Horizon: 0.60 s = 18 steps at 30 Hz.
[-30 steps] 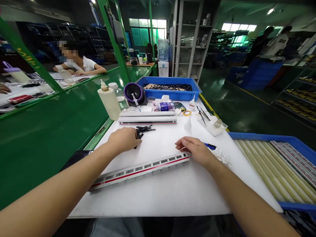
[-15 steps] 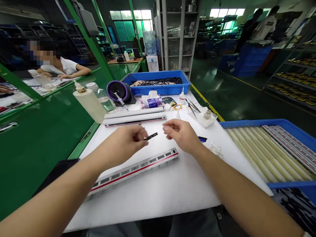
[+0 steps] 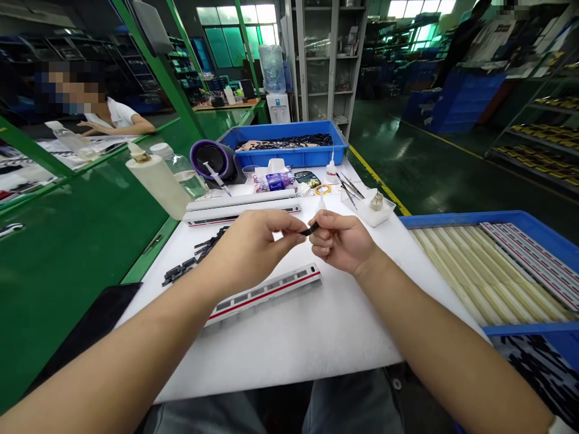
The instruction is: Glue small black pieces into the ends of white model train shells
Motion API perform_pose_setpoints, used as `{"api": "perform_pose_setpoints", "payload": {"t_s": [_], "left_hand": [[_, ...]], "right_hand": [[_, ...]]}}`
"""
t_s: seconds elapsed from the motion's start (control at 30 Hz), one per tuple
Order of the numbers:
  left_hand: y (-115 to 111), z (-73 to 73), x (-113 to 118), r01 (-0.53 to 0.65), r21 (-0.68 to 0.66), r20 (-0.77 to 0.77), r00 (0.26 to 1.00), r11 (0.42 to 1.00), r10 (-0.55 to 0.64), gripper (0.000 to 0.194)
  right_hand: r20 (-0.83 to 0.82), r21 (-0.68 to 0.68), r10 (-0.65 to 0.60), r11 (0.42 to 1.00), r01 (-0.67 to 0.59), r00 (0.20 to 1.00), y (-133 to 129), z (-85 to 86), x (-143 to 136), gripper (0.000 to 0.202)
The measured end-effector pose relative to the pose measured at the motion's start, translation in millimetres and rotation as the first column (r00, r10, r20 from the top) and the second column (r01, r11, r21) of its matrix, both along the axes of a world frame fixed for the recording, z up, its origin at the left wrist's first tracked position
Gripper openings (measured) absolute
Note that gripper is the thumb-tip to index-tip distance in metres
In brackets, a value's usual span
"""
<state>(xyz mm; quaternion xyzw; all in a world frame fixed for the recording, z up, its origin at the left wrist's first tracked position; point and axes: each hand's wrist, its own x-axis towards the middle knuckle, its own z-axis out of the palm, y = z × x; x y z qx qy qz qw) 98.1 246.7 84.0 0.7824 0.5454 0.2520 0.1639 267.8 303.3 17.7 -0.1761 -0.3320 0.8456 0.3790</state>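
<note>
Between my two hands is a small black strip-like piece [image 3: 310, 230], pinched at one end by the fingers of my left hand [image 3: 266, 241] and at the other by my right hand [image 3: 339, 241]. Both hands are closed, held above the white work surface. Below them lies a white model train car shell [image 3: 271, 292] with a red stripe and a row of windows; my left forearm hides its near end. Several black pieces [image 3: 181, 269] lie in a loose pile left of my left hand. Behind the hands is another white train shell [image 3: 244, 216] with a dark window band.
At the back stands a blue bin [image 3: 289, 158] of black parts. Glue bottles, tweezers [image 3: 350, 191] and a small white tray [image 3: 373, 211] are at the back right. A blue crate [image 3: 452, 221] with more shells is on the right. A co-worker [image 3: 113, 117] sits beyond the green partition.
My left hand has moved right with the black piece, and my right hand now grips its other end. The pile of black pieces has come into view behind my left arm.
</note>
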Motion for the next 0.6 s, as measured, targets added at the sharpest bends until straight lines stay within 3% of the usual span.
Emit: {"api": "perform_pose_setpoints", "payload": {"t_s": [0.13,0.2,0.23,0.3,0.37,0.4,0.43,0.5,0.57,0.6], "left_hand": [[2,-7.0,6,0.154,0.229,-0.032,0.988,0.961,-0.150,0.022],[2,-14.4,7,0.058,0.240,0.059,0.996,0.969,-0.074,0.021],[2,-18.1,8,-0.027,0.184,0.142,0.990,0.983,0.001,0.021],[0,-23.9,9,-0.135,-0.059,0.352,0.924,0.989,0.147,0.021],[-2,-27.7,9,-0.064,-0.331,0.552,0.796,0.941,0.248,0.020],[-3,-28.8,8,0.011,-0.419,0.629,0.725,0.908,0.281,0.020],[-3,-29.6,7,0.085,-0.473,0.683,0.664,0.877,0.304,0.019],[-3,-30.3,1,0.186,-0.516,0.725,0.615,0.836,0.311,0.020],[-2,-30.1,-7,0.196,-0.511,0.661,0.712,0.837,0.237,0.022],[0,-29.7,-11,0.142,-0.493,0.553,0.813,0.858,0.183,0.022]], "right_hand": [[-0.002,0.101,0.021,0.995,-0.021,1.000,-1,0.5,0,0.018],[0.041,0.205,-0.131,0.971,0.120,0.991,-8,1.0,-5,0.017],[0.074,0.291,-0.270,0.927,0.239,0.960,-13,1.5,-7,0.017],[0.113,0.524,-0.549,0.741,0.420,0.828,-24,3.1,-11,0.017],[0.106,0.705,-0.684,0.564,0.431,0.722,-32,5.1,-12,0.016],[0.107,0.730,-0.683,0.547,0.410,0.722,-34,6.0,-12,0.016],[0.114,0.706,-0.640,0.590,0.392,0.760,-34,6.6,-12,0.016],[0.123,0.551,-0.478,0.761,0.341,0.869,-29,6.3,-13,0.019],[0.122,0.386,-0.318,0.888,0.250,0.940,-22,3.5,-15,0.021],[0.145,0.359,-0.290,0.906,0.223,0.946,-19,1.4,-16,0.022]]}}
